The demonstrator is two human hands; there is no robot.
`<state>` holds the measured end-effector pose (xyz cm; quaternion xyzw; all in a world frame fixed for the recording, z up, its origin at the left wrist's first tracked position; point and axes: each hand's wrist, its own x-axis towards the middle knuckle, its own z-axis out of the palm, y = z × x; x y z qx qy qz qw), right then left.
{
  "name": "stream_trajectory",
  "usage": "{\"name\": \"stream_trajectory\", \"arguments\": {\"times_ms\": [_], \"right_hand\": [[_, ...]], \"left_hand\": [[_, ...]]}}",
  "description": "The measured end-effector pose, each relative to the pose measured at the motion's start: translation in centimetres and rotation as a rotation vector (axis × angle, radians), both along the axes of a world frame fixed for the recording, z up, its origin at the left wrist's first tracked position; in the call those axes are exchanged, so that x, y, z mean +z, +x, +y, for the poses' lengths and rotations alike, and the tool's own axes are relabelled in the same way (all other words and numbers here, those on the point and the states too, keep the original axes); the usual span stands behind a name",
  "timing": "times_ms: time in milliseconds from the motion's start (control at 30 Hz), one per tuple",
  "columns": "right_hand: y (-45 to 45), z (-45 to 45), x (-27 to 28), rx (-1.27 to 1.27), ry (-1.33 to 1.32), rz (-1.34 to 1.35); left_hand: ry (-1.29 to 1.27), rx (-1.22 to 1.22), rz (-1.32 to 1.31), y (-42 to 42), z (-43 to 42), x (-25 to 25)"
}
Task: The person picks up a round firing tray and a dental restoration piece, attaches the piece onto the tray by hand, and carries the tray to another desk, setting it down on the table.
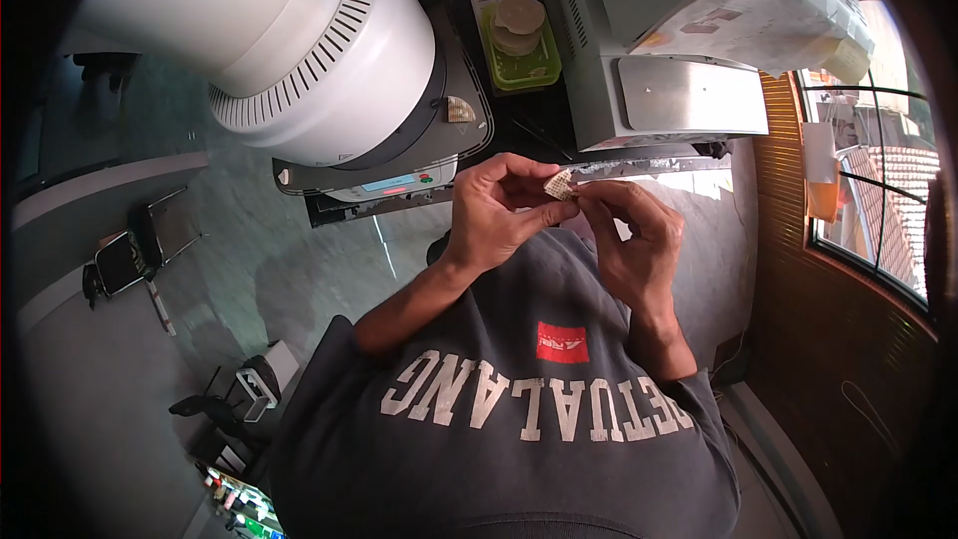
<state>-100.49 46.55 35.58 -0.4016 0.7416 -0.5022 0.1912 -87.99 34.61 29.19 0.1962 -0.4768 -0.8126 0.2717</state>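
Your left hand [491, 218] pinches the patterned piece [561, 186] from nine o'clock, your right hand [647, 248] from four — probably light, stiff, brittle; grip edges gently.

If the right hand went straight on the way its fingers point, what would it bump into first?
Probably the small cream waffle-textured piece at the right hand's fingertips, then the left hand pinching it. Depth is unclear; the right fingertips may already touch the piece.
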Motion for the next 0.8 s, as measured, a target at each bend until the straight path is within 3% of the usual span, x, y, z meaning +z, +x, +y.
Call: {"name": "stream_trajectory", "arguments": {"times_ms": [800], "right_hand": [[-0.49, -0.92, -0.74, 0.036, 0.040, 0.014]], "left_hand": [[0.081, 0.000, -0.050, 0.20, -0.73, -0.21]]}}
